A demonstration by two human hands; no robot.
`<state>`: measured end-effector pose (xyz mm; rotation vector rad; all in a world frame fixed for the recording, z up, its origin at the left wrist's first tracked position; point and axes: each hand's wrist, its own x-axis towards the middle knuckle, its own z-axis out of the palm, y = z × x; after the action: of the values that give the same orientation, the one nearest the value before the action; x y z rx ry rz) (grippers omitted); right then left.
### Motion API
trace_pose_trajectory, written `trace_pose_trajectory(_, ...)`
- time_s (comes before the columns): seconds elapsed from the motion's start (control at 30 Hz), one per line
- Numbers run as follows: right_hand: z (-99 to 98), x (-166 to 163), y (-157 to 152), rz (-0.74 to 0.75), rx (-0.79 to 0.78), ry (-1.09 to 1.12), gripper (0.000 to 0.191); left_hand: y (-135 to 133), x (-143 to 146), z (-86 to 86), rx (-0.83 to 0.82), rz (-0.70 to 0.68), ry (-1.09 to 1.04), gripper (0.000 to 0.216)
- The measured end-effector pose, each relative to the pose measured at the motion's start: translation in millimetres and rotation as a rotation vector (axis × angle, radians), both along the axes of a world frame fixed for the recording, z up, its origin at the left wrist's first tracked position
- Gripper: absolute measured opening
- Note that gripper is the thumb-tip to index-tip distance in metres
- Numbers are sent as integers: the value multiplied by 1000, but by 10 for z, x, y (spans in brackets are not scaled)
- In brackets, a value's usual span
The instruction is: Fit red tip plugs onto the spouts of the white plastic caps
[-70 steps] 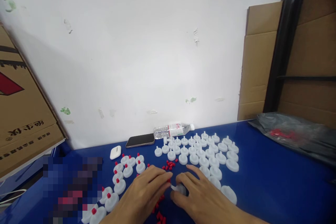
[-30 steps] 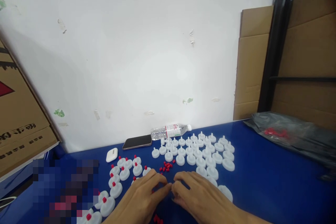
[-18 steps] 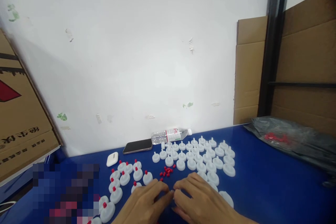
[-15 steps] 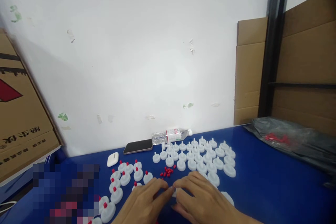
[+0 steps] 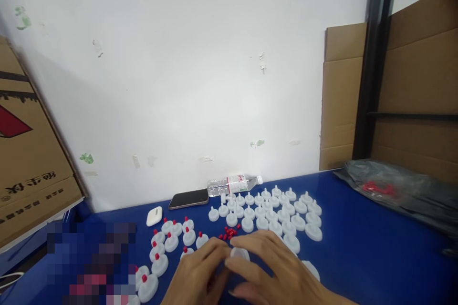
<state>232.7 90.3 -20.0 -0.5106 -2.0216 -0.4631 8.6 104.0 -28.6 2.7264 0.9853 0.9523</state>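
A white plastic nozzle cap is between my hands at the near middle of the table, its round rim facing up. My right hand is closed around the cap with bent fingers. My left hand is closed against the cap's left side, its fingertips tucked down where I cannot see what they grip. Just beyond my hands lies a small pile of red tips. White nozzle caps without tips stand in a group behind and right. Caps bearing red tips stand on the left.
Against the white wall lie a water bottle and a phone, with a white earbud case to their left. A plastic bag with red pieces rests at the right. Cardboard leans behind the blue table.
The white cap has turned between my hands, so its round rim now shows. My left fingers have curled lower and my right fingers have spread over the cap.
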Motion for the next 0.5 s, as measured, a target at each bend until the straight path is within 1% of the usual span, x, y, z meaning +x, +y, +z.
trace_pose_trajectory(0.07,27,8,-3,-40,19,-64,32,-21,36,-3,-158,33,-150,14)
trace_pose_trajectory(0.1,28,6,4,-59,33,-90,36,-31,52,-7,-252,45,-195,14)
trace_pose_trajectory(0.17,8,-6,29,-75,48,-111,37,-45,83,-17,-446,36,-257,20)
trace_pose_trajectory(0.23,-26,-18,58,-52,37,-107,36,-49,112,-25,-613,-15,-320,29)
trace_pose_trajectory(0.3,-55,-18,80,-6,15,-87,34,-41,135,-34,-727,-65,-385,38)
trace_pose_trajectory(0.37,-67,-5,90,31,-10,-84,35,-24,150,-49,-824,-83,-442,43)
trace_pose_trajectory(0.5,-58,29,89,49,-65,-122,34,13,159,-85,-1002,-86,-553,45)
